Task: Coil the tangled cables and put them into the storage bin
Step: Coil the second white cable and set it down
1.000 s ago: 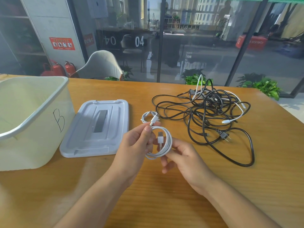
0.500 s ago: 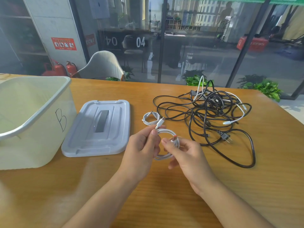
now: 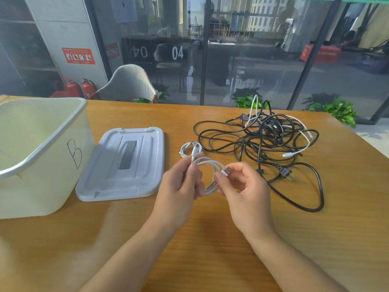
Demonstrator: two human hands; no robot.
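Hands meet above the wooden table (image 3: 210, 249): the left hand (image 3: 181, 186) pinches a smooth white cable coil (image 3: 210, 165), and the right hand (image 3: 246, 190) pinches its flat USB plug (image 3: 227, 171). Glossy black tangled cables (image 3: 263, 142) sprawl just behind. The translucent rectangular storage bin (image 3: 42, 157) stands far left, beside its ribbed grey lid (image 3: 126, 165).
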